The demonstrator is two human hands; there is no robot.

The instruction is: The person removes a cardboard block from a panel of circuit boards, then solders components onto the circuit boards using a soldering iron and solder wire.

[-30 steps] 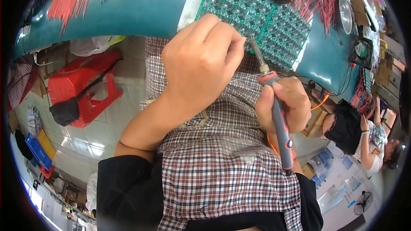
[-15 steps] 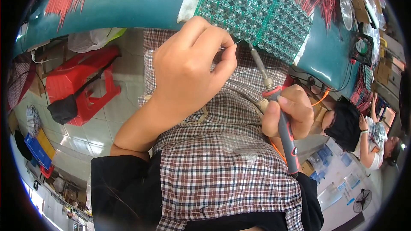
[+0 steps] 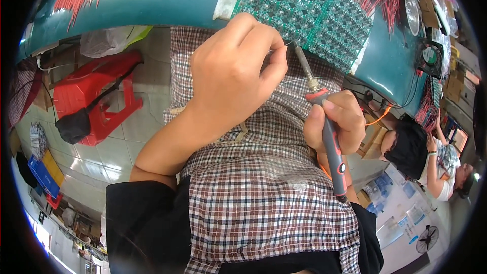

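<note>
Grey and red, one pen-shaped soldering iron [image 3: 332, 143] is held in our right hand [image 3: 350, 127]; its metal tip [image 3: 298, 51] is just beside two blocks of green circuit boards [image 3: 290, 1] at the near edge of one teal-topped desk [image 3: 162, 6]. With our left hand [image 3: 236, 66] we pinch one thin silvery wire [image 3: 289, 42] near this tip; whether both touch, we cannot tell. One red plastic stool [image 3: 76, 87] is at our left.

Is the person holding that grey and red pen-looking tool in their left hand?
No, the right hand is wrapped around the grey and red tool.
</note>
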